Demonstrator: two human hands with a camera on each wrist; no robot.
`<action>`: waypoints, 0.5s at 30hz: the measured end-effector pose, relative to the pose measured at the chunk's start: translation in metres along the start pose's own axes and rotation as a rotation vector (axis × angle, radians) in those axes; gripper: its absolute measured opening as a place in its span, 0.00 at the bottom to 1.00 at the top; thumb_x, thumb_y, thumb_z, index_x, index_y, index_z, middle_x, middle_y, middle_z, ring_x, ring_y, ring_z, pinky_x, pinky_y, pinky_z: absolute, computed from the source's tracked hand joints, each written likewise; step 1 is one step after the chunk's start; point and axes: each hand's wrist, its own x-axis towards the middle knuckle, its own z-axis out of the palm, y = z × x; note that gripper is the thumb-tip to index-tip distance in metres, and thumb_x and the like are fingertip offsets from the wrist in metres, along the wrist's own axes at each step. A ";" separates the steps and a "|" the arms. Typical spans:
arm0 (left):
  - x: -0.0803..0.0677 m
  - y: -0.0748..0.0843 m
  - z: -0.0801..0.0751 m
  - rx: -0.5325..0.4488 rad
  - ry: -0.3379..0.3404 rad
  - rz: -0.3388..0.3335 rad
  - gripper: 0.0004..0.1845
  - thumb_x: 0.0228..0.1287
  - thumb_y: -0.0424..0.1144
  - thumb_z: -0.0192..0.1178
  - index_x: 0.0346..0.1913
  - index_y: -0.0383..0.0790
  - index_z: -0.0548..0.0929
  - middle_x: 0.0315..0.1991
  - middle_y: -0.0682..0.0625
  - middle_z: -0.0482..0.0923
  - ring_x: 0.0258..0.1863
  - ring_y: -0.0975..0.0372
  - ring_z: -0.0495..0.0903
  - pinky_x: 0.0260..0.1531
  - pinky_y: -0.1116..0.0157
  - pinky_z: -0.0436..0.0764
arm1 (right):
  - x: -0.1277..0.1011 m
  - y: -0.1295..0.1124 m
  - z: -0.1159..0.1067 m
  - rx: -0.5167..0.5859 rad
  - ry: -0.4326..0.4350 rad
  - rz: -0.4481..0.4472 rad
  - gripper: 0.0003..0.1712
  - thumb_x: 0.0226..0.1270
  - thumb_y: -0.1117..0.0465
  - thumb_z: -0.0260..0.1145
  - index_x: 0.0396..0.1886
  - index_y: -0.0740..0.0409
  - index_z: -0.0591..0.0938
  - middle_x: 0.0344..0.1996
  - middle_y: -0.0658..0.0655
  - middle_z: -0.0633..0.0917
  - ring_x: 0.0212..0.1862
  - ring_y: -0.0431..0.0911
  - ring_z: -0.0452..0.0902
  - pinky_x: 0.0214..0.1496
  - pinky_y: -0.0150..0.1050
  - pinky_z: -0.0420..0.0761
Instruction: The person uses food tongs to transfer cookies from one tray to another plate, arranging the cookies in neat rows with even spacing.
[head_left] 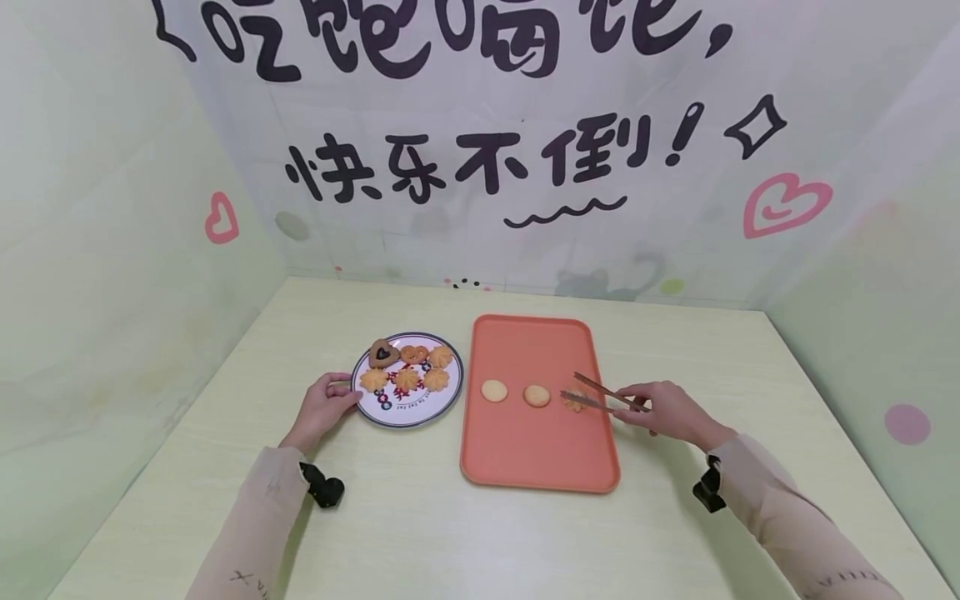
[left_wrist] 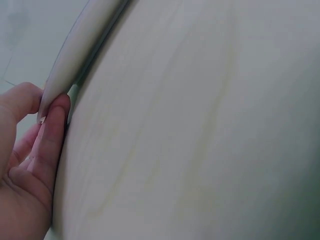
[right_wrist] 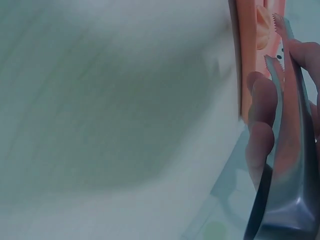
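A round patterned plate (head_left: 420, 415) carries several cookies, among them a dark heart cookie (head_left: 384, 353) and flower-shaped ones (head_left: 407, 379). My left hand (head_left: 349, 397) holds the plate's left rim; in the left wrist view, thumb and finger (left_wrist: 52, 130) pinch the plate rim (left_wrist: 75, 55). An orange tray (head_left: 540, 454) to the right holds two round cookies (head_left: 494, 390) (head_left: 536, 396) and a flower cookie (head_left: 573, 405). My right hand (head_left: 639, 408) grips metal tongs (head_left: 600, 392). Their serrated tips (right_wrist: 278, 42) stand apart, right over the flower cookie (right_wrist: 262, 32).
The pale wooden table (head_left: 450, 533) is boxed in by light green walls on the left, right and back; the back wall carries black lettering and pink hearts. The tray edge (right_wrist: 244, 60) lies just left of my right fingers (right_wrist: 262, 100).
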 end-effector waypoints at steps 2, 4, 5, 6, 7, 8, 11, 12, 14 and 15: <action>0.000 0.000 0.000 -0.001 -0.002 0.005 0.25 0.57 0.39 0.58 0.56 0.35 0.65 0.37 0.45 0.74 0.33 0.62 0.74 0.33 0.73 0.76 | -0.002 0.001 0.001 0.009 -0.008 0.002 0.26 0.56 0.50 0.63 0.49 0.63 0.77 0.21 0.48 0.79 0.13 0.43 0.70 0.16 0.32 0.71; -0.001 0.001 0.000 -0.007 -0.002 0.010 0.25 0.57 0.38 0.58 0.56 0.35 0.65 0.36 0.45 0.74 0.32 0.63 0.73 0.32 0.74 0.76 | -0.004 0.002 0.002 0.014 -0.016 0.002 0.26 0.56 0.50 0.64 0.48 0.64 0.77 0.20 0.48 0.79 0.13 0.42 0.70 0.16 0.32 0.71; -0.001 0.001 0.000 -0.012 -0.002 0.011 0.25 0.57 0.38 0.58 0.56 0.35 0.65 0.36 0.45 0.74 0.32 0.63 0.73 0.32 0.74 0.76 | -0.004 0.002 0.002 0.018 -0.021 0.002 0.26 0.56 0.50 0.64 0.49 0.64 0.77 0.20 0.48 0.79 0.13 0.42 0.70 0.16 0.33 0.71; -0.001 0.001 0.000 -0.015 -0.001 0.013 0.24 0.57 0.38 0.58 0.55 0.35 0.65 0.36 0.46 0.74 0.31 0.63 0.73 0.31 0.74 0.76 | -0.005 0.002 0.002 0.020 -0.023 0.002 0.26 0.55 0.50 0.64 0.48 0.64 0.77 0.20 0.48 0.79 0.13 0.43 0.70 0.16 0.33 0.71; -0.001 0.001 0.000 -0.017 -0.002 0.016 0.25 0.57 0.38 0.58 0.55 0.34 0.65 0.35 0.45 0.74 0.31 0.63 0.73 0.31 0.74 0.76 | -0.005 0.002 0.002 0.023 -0.028 0.003 0.26 0.55 0.50 0.64 0.48 0.64 0.77 0.20 0.48 0.79 0.13 0.43 0.70 0.16 0.33 0.71; -0.002 0.001 0.000 -0.018 -0.001 0.015 0.24 0.57 0.37 0.58 0.55 0.34 0.65 0.35 0.45 0.74 0.31 0.63 0.73 0.31 0.74 0.76 | -0.005 0.002 0.002 0.028 -0.032 0.005 0.26 0.55 0.50 0.64 0.48 0.63 0.77 0.20 0.48 0.79 0.13 0.43 0.70 0.15 0.33 0.71; -0.001 0.002 0.001 -0.014 0.000 0.010 0.24 0.57 0.38 0.58 0.55 0.35 0.65 0.36 0.45 0.73 0.31 0.63 0.73 0.31 0.74 0.76 | -0.005 0.002 0.001 0.036 -0.045 0.006 0.26 0.55 0.49 0.64 0.48 0.63 0.77 0.19 0.49 0.79 0.13 0.44 0.70 0.15 0.33 0.71; -0.001 0.002 0.000 -0.010 0.001 0.008 0.24 0.57 0.38 0.58 0.55 0.35 0.65 0.36 0.45 0.73 0.31 0.63 0.73 0.31 0.75 0.76 | -0.005 0.002 0.001 0.035 -0.047 0.006 0.26 0.55 0.49 0.64 0.48 0.63 0.77 0.19 0.49 0.78 0.13 0.44 0.70 0.15 0.33 0.71; -0.001 0.001 0.000 -0.005 -0.003 0.011 0.24 0.57 0.39 0.58 0.56 0.35 0.65 0.36 0.45 0.74 0.32 0.63 0.73 0.31 0.74 0.76 | -0.004 0.001 0.000 0.031 -0.051 0.003 0.25 0.55 0.50 0.64 0.47 0.63 0.78 0.18 0.49 0.78 0.12 0.44 0.70 0.15 0.33 0.71; -0.001 0.001 0.000 -0.007 -0.003 0.014 0.25 0.57 0.39 0.58 0.56 0.34 0.65 0.36 0.45 0.74 0.32 0.63 0.73 0.31 0.74 0.76 | -0.004 0.000 0.000 0.024 -0.050 0.001 0.25 0.55 0.50 0.64 0.47 0.62 0.78 0.18 0.49 0.78 0.12 0.44 0.70 0.15 0.33 0.71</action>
